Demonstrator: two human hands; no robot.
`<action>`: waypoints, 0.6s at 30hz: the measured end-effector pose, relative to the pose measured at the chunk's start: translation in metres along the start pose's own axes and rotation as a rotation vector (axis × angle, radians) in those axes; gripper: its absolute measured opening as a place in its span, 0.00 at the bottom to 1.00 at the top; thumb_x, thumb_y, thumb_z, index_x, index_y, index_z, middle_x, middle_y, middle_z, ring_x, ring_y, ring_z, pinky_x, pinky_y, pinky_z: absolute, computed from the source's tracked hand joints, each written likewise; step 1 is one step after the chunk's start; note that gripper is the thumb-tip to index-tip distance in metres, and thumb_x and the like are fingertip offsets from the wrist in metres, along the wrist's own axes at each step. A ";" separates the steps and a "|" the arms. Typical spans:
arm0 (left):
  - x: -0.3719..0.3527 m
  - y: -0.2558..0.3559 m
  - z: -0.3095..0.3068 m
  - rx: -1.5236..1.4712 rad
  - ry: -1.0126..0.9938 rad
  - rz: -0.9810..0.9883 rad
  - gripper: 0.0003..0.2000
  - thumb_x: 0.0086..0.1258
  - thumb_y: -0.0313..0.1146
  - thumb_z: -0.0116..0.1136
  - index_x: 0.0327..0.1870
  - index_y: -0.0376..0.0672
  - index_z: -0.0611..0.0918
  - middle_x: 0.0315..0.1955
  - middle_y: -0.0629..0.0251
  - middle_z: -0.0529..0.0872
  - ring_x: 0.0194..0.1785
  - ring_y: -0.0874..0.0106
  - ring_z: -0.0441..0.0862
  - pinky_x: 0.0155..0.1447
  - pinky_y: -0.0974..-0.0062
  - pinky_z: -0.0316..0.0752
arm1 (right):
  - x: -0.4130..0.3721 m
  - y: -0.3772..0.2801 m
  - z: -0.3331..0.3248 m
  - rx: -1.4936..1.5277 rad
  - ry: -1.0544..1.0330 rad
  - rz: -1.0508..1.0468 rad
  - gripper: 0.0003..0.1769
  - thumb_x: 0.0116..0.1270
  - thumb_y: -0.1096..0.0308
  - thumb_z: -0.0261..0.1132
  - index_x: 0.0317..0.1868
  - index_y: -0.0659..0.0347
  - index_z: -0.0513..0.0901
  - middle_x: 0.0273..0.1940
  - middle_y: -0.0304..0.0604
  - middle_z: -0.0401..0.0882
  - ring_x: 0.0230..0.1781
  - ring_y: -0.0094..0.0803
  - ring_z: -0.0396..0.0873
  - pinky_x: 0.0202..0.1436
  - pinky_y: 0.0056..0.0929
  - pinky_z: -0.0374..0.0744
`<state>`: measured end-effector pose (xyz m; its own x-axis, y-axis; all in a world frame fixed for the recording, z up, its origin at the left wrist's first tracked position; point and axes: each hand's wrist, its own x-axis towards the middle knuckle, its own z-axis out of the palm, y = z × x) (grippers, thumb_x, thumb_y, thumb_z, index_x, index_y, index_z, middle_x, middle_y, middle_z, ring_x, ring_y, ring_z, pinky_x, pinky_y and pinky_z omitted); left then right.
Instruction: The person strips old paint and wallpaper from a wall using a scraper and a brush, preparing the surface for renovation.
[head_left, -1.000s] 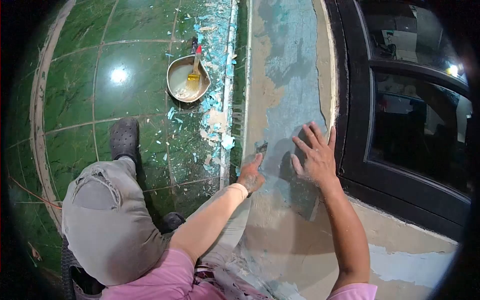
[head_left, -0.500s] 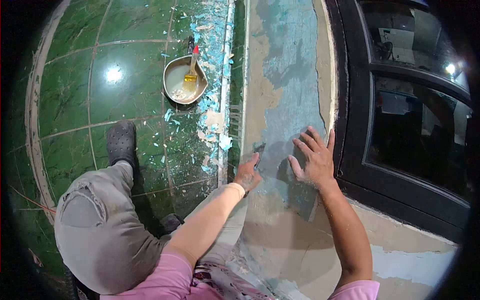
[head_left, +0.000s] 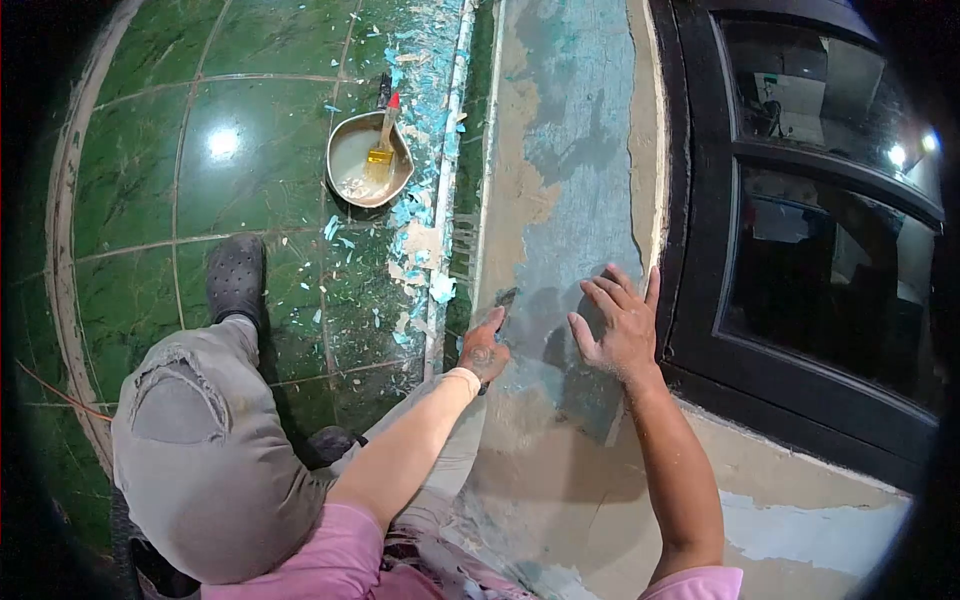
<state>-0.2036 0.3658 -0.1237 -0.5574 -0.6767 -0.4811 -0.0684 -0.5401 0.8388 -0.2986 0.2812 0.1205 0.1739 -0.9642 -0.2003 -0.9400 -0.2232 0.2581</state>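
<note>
Here the left hand (head_left: 484, 354) wraps around a scraper (head_left: 507, 297); beside it, the right hand (head_left: 622, 330) spreads empty, probably for support.

Dk. scraper (head_left: 506, 298) at wall (head_left: 575, 200) (patchy blue).

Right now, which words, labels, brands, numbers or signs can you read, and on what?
No readable text anywhere.
Paintbrush: yellow ferrule too small to tell whether anything is printed there.
Scraper in the left hand: mostly covered, no lettering legible.
</note>
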 end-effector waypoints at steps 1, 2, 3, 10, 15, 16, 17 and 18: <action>0.000 0.011 -0.008 -0.032 -0.045 -0.054 0.36 0.56 0.26 0.51 0.73 0.40 0.66 0.66 0.44 0.73 0.66 0.50 0.74 0.69 0.66 0.68 | 0.000 0.000 0.000 0.003 0.005 0.001 0.23 0.52 0.56 0.72 0.48 0.56 0.87 0.48 0.42 0.84 0.64 0.39 0.74 0.78 0.63 0.44; 0.002 0.018 -0.015 -0.061 -0.092 -0.109 0.37 0.55 0.26 0.51 0.73 0.40 0.66 0.66 0.42 0.73 0.68 0.49 0.71 0.72 0.66 0.65 | 0.001 0.000 0.000 0.007 0.011 0.006 0.23 0.52 0.56 0.72 0.48 0.56 0.87 0.48 0.42 0.84 0.64 0.39 0.75 0.78 0.63 0.44; 0.007 0.016 -0.020 -0.018 -0.078 -0.066 0.36 0.55 0.26 0.51 0.73 0.41 0.67 0.62 0.42 0.76 0.59 0.49 0.76 0.65 0.65 0.70 | 0.001 -0.001 -0.001 0.011 0.009 0.008 0.23 0.52 0.56 0.72 0.48 0.56 0.86 0.47 0.42 0.85 0.64 0.39 0.75 0.78 0.63 0.44; 0.006 0.030 -0.027 0.117 -0.065 0.019 0.35 0.56 0.25 0.50 0.72 0.46 0.69 0.50 0.39 0.84 0.40 0.52 0.87 0.47 0.63 0.81 | 0.002 0.002 -0.001 0.023 0.032 0.007 0.25 0.52 0.55 0.72 0.48 0.58 0.86 0.47 0.43 0.85 0.63 0.40 0.75 0.77 0.62 0.45; 0.005 0.017 -0.028 0.116 -0.061 0.064 0.36 0.56 0.24 0.49 0.73 0.45 0.68 0.52 0.40 0.83 0.35 0.52 0.87 0.43 0.63 0.81 | -0.003 -0.001 0.000 0.023 0.009 0.017 0.24 0.52 0.55 0.72 0.48 0.57 0.86 0.46 0.43 0.85 0.63 0.41 0.76 0.77 0.62 0.46; -0.002 0.051 -0.045 0.045 -0.162 -0.096 0.36 0.56 0.24 0.49 0.73 0.45 0.68 0.54 0.40 0.83 0.37 0.51 0.87 0.44 0.63 0.81 | -0.002 0.000 0.000 0.020 0.012 0.018 0.24 0.52 0.55 0.72 0.49 0.57 0.86 0.46 0.43 0.85 0.63 0.41 0.76 0.77 0.63 0.46; -0.004 0.072 -0.055 -0.026 -0.256 -0.253 0.36 0.56 0.25 0.48 0.73 0.45 0.68 0.55 0.40 0.82 0.39 0.51 0.87 0.46 0.63 0.81 | 0.001 0.001 0.000 0.015 0.020 0.016 0.24 0.52 0.55 0.71 0.49 0.57 0.86 0.46 0.43 0.85 0.63 0.41 0.75 0.77 0.63 0.46; -0.003 0.072 -0.055 -0.032 -0.269 -0.263 0.36 0.56 0.24 0.48 0.73 0.44 0.68 0.57 0.40 0.80 0.46 0.51 0.84 0.52 0.64 0.79 | 0.001 0.001 -0.001 0.015 0.017 0.021 0.24 0.52 0.55 0.71 0.49 0.57 0.86 0.47 0.43 0.85 0.63 0.41 0.75 0.77 0.63 0.46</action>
<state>-0.1617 0.3013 -0.0758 -0.7218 -0.3596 -0.5913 -0.2147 -0.6958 0.6854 -0.2987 0.2799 0.1210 0.1588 -0.9710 -0.1788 -0.9478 -0.2006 0.2480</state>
